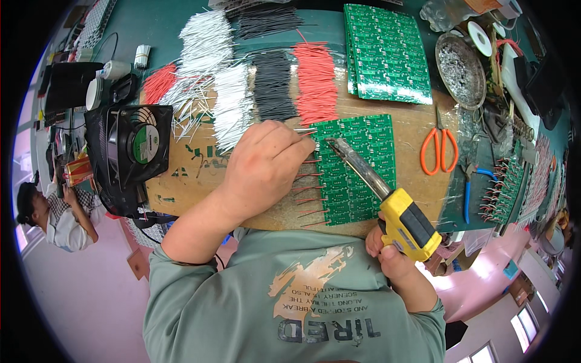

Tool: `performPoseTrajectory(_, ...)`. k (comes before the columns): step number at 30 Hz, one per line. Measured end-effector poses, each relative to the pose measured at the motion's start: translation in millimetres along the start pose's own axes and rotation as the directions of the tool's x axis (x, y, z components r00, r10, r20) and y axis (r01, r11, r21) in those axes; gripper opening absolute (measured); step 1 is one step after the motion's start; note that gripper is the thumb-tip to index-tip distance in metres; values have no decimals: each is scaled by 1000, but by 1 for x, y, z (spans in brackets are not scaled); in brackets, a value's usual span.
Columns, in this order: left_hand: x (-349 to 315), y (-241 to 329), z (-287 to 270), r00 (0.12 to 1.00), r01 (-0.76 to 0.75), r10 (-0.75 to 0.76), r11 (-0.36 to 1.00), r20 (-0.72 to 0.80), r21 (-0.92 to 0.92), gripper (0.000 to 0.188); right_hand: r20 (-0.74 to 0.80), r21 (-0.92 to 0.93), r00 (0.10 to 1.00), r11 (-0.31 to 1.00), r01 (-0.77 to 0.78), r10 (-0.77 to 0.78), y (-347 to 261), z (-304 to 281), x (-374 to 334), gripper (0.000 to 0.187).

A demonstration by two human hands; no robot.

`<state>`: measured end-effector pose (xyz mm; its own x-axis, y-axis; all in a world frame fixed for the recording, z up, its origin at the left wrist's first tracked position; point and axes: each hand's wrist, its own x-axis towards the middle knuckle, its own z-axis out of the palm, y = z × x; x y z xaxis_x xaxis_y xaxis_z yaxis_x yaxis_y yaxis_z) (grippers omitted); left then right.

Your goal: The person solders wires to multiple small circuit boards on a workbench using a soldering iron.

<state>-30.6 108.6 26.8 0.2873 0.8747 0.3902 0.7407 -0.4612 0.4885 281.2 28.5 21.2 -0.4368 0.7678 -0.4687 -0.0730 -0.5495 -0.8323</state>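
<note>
My left hand (269, 163) is closed in a pinch on a thin wire at the upper left edge of a green circuit board panel (357, 175). The fingers hide most of that wire. Below the hand, several red and black wires (311, 199) stick out from the same edge. My right hand (390, 251) grips a yellow and black soldering gun (408, 224). Its long metal barrel slants up and left over the panel, and the tip lies close to my left fingertips, near the wire's end.
White wires (233, 109), black wires (273, 85) and red wires (316, 81) lie in piles beyond the panel. A stack of green panels (387, 54) is at the back right. Orange-handled scissors (439, 148), blue-handled cutters (467, 187), a round dish (461, 69) and a black fan (130, 145) flank the work.
</note>
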Motion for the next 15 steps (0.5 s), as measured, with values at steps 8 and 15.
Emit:
performPoseTrajectory(8, -1, 3, 0, 1000, 28, -29, 999, 12, 40, 22, 7, 6, 1000, 1000, 6, -6, 3, -2, 0, 82)
performPoseTrajectory(15, 4, 7, -6, 999, 7, -4, 997, -36, 79, 23, 40, 53, 999, 999, 12, -14, -3, 0, -3, 79)
